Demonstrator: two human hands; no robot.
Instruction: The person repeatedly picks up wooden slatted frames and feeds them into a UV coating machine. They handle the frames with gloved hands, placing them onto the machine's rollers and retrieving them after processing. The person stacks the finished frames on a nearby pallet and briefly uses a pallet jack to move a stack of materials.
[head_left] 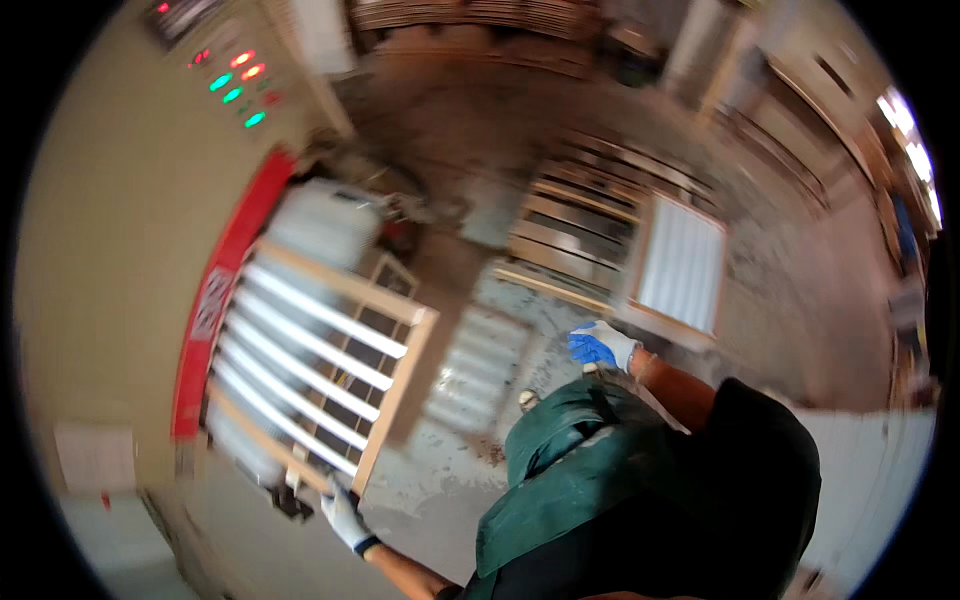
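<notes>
slatted frame (395, 400), pale wood with white slats, is at 8-9 o'clock. far end sits up against the red bar (216, 290) at 9 o'clock, near end juts out toward the person. left hand (347, 520), white glove, at 7 o'clock: fingers look closed on the frame's near corner, some blur. right hand (605, 345), white glove with blue palm, at 4 o'clock: empty, fingers loose and apart, well away from the frame. second framed panel (683, 262) with white ridged face at 3 o'clock, beside the pallet (555, 287) at 2 o'clock. control lights (232, 95) lit red and green at 10-11 o'clock.

step in hand, my read: one-handed handling of the frame at the machine's red-bar side. next move seems to call for the right hand on the frame's free corner near 9 o'clock, both ends level, so it doesn't twist or snag the bar. can't tell if the far end is supported.
</notes>
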